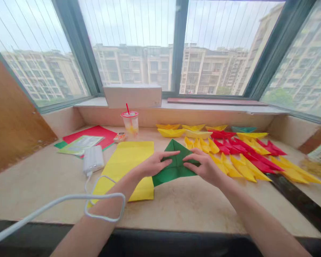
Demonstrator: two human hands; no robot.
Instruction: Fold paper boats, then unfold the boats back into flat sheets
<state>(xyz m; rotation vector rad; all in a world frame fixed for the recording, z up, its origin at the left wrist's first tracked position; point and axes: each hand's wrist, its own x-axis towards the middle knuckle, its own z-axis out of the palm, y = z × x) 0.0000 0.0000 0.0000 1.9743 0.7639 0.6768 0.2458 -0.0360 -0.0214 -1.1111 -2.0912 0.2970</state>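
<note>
A dark green sheet of origami paper (176, 167), creased and partly folded with a point at the top, is between my two hands over the table. My left hand (157, 164) has it by the left side, with index finger and thumb reaching over its face. On the opposite side my right hand (204, 166) takes hold of the paper, its thumb and fingers on the right part. The fingers under the sheet are hidden. Partly beneath my left forearm lies a yellow sheet of paper (133, 157).
Several yellow, red and teal folded paper boats (198, 134) stand at the right. A plastic cup with a red straw (131, 125) is at the back. Left are red paper (104, 134), a white power bank (93, 159) and a white cable (56, 201) crossing my left forearm.
</note>
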